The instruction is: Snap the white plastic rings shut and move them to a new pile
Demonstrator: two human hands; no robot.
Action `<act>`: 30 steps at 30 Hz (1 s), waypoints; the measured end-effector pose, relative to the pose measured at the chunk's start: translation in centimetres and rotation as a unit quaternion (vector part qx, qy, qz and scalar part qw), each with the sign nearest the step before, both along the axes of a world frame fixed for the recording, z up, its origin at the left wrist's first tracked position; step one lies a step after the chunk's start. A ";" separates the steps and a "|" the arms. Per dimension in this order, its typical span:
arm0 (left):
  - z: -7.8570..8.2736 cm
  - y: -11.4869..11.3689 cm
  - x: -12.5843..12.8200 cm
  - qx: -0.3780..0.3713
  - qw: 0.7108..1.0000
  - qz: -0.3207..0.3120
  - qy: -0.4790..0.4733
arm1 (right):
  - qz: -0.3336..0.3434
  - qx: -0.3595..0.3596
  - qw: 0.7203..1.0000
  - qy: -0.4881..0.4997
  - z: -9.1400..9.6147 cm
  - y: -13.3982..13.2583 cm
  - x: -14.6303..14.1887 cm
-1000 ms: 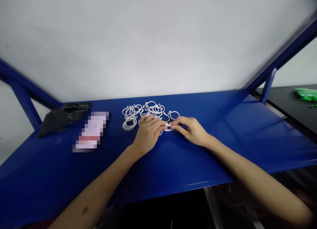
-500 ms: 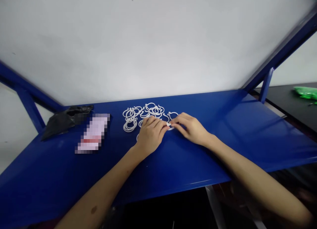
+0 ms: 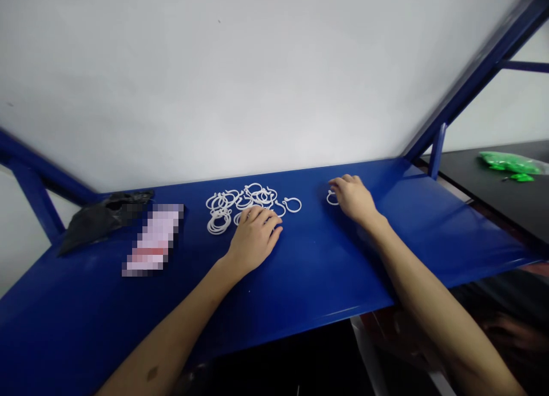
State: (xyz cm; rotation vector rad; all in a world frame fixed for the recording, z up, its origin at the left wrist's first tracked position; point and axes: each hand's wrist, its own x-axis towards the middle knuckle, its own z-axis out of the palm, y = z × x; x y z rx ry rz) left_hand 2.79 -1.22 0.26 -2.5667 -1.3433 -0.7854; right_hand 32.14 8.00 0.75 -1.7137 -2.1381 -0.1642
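Half a second ago both hands met at the pile edge, pinching one white ring between them. Now the right hand (image 3: 354, 199) has gone off rightward, well apart from the left hand (image 3: 255, 236). The single ring (image 3: 330, 199) lies on the blue table (image 3: 326, 270) at the right fingertips. Fingers are together and curved over it; grip or mere touch, cannot tell. The left hand stayed put, palm down, fingers loosely together, pinching nothing, tips on the ring pile (image 3: 231, 204). A loose ring (image 3: 293, 204) lies just right of those tips. The black bag (image 3: 103, 216) and pink packet (image 3: 152, 242) are well left of the left hand.
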 end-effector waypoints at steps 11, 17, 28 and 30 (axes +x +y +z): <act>0.0 0.0 -0.1 -0.008 1.000 0.008 -0.006 | 0.259 -0.047 0.963 0.065 -1.1 -2.8 -6.1; 0.3 -0.3 -0.1 0.019 0.996 0.080 -0.041 | 0.317 -0.068 0.938 0.124 0.5 -4.5 -6.7; 0.3 -0.1 0.0 -0.097 0.963 0.054 -0.246 | 0.416 -0.043 0.879 0.228 1.4 -7.2 -8.8; 0.5 -0.2 0.0 -0.122 0.954 0.053 -0.268 | 0.426 -0.034 0.867 0.257 1.4 -7.2 -9.0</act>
